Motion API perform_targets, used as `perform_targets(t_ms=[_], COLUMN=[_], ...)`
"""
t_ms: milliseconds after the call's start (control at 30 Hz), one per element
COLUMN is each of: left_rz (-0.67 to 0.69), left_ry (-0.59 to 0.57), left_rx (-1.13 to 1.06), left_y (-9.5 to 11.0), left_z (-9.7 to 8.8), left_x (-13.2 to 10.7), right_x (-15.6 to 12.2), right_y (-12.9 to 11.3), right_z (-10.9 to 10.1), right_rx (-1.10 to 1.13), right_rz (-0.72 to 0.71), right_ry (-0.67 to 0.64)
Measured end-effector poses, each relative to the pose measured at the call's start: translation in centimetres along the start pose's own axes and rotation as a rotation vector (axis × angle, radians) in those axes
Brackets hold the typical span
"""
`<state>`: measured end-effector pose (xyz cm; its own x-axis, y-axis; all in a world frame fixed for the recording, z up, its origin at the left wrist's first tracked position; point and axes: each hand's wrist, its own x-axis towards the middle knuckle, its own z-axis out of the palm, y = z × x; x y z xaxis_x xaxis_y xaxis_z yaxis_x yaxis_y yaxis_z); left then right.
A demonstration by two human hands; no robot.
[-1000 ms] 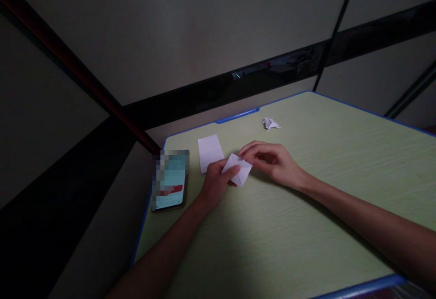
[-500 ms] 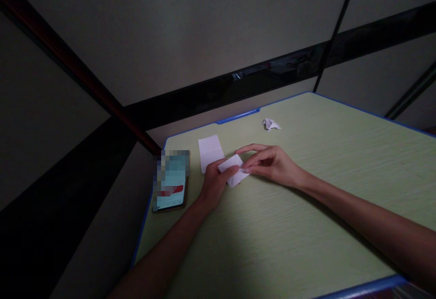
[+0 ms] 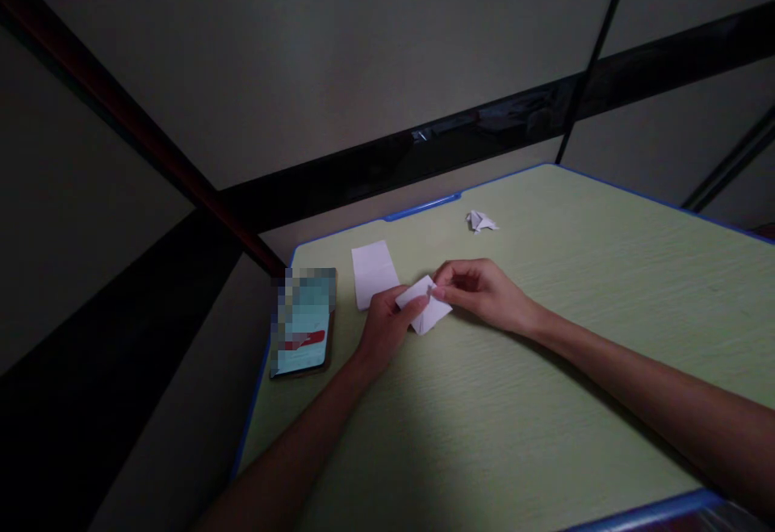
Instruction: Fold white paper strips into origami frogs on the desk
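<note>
A small white folded paper (image 3: 425,312) lies on the pale green table (image 3: 545,338), held from both sides. My left hand (image 3: 384,327) pinches its left edge with thumb and fingers closed. My right hand (image 3: 481,294) is curled, its fingertips pinched on the paper's upper corner. A flat white sheet (image 3: 372,272) rests just behind my left hand.
A phone (image 3: 303,320) with a lit screen lies near the table's left edge. A small crumpled or folded white paper piece (image 3: 481,221) sits toward the far edge. The table has a blue rim (image 3: 424,206); dark walls stand behind it.
My right hand's fingers have gone from stretched over the paper to curled in a pinch on its upper corner. The paper has turned slightly. My left hand has stayed in place.
</note>
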<state>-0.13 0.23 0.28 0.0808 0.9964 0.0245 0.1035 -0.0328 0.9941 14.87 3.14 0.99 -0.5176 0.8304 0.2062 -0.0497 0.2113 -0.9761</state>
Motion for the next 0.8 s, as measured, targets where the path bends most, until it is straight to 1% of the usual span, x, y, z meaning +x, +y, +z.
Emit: perform_targets(t_ms=[133, 333, 533, 800], left_rz=[-0.003, 0.017, -0.002, -0.025], left_ry=[-0.03, -0.067, -0.046, -0.024], left_rx=[0.006, 0.052, 0.064, 0.202], left_y=[0.11, 0.22, 0.22, 0.23], left_z=[0.09, 0.16, 0.26, 0.2], left_x=[-0.11, -0.17, -0.15, -0.27], right_x=[0.0, -0.01, 0.01, 0.0], right_y=[0.13, 0.39, 0.19, 0.0], right_z=[-0.1, -0.07, 0.06, 0.38], right_rx=[0.014, -0.023, -0.061, -0.091], right_rz=[0.056, 0.058, 0.052, 0.035], right_ry=[0.045, 0.064, 0.075, 0.06])
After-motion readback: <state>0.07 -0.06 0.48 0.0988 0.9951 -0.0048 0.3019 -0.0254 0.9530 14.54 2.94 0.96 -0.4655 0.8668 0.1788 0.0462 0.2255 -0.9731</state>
